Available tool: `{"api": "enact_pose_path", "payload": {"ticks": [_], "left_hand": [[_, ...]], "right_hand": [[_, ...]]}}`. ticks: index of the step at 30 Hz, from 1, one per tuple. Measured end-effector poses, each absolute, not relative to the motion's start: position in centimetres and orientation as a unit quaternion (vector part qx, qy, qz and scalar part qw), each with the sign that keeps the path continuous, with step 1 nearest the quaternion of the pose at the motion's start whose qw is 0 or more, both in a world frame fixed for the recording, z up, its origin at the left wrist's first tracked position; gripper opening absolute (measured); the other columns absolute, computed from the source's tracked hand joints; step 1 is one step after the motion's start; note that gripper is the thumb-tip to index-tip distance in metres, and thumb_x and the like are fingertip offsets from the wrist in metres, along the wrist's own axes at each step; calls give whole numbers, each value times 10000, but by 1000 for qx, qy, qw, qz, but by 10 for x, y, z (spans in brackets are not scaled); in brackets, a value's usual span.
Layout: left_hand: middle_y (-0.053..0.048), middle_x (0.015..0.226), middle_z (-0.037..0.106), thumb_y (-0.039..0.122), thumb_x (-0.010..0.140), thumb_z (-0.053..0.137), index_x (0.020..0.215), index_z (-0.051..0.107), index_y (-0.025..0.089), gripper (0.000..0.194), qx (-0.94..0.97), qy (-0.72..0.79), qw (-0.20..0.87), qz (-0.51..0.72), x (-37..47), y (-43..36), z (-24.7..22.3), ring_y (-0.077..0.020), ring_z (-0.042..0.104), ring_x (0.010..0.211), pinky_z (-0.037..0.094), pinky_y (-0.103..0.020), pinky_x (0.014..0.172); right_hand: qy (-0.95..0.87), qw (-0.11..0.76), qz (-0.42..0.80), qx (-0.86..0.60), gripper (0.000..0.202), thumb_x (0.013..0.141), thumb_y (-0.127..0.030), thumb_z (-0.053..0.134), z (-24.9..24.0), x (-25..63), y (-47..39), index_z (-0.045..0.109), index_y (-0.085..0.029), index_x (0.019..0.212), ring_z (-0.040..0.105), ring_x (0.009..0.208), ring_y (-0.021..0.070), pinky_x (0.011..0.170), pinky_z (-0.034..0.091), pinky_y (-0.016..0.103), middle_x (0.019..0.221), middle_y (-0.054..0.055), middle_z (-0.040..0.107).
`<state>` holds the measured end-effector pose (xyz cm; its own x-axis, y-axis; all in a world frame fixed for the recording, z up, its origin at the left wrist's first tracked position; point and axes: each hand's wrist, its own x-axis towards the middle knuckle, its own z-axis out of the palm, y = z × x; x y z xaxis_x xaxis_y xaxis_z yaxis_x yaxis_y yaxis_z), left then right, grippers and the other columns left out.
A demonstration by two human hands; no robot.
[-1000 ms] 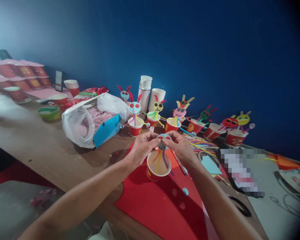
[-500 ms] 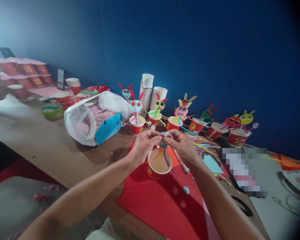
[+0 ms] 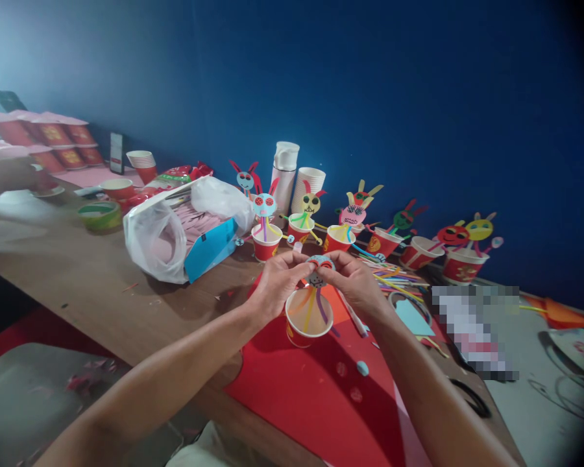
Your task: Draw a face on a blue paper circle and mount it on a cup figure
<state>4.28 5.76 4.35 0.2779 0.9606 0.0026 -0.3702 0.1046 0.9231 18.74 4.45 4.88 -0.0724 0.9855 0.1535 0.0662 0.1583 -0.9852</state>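
Both hands pinch a light-blue paper face (image 3: 317, 277) with red eyes and a drawn mouth. My left hand (image 3: 283, 279) grips its left edge, thumb on the front near one eye. My right hand (image 3: 354, 277) holds the opposite edge in the same way. Coloured strips, orange, yellow and purple, run down from the face into a red paper cup (image 3: 304, 336) with a white rim. That cup stands upright on a red sheet (image 3: 316, 389). Part of the face is hidden by my thumbs and fingers.
Several finished cup figures (image 3: 267, 241) line the wall. A white bag (image 3: 156, 246) with pink and blue paper sits left. Coloured sticks (image 3: 401, 280) lie right, beside a black ring (image 3: 472, 399). Stacked red cups (image 3: 53, 134) and a co-worker's blurred hand (image 3: 7, 181) are far left.
My hands stay on the paper face with barely any shift. The co-worker's hand at the far left has moved right, toward a red cup there.
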Motion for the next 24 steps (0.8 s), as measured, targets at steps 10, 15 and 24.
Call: {"api": "enact_pose_path", "payload": {"ticks": [10,15,24], "left_hand": [[9,646,591,237,642,664,707,613,126,139,442,338,658,508,43,60,41,-98,556,578,411,-242,598],[14,617,590,248,635,681,693,609,128,151,441,348,652,509,43,60,41,-87,533,545,397,-231,569],[-1,639,612,261,642,692,712,618,126,168,445,353,650,505,44,61,42,-89,537,550,397,-227,566]], "right_hand": [[-562,514,479,-436,164,698,-264,683,44,192,46,613,-201,832,564,716,127,708,432,273,774,-22,635],[-554,519,482,-438,150,766,-278,611,45,198,47,629,-200,893,570,774,138,757,412,277,834,-5,648],[-562,515,467,-449,151,790,-319,579,43,199,47,622,-190,855,556,767,154,751,394,291,801,3,636]]}}
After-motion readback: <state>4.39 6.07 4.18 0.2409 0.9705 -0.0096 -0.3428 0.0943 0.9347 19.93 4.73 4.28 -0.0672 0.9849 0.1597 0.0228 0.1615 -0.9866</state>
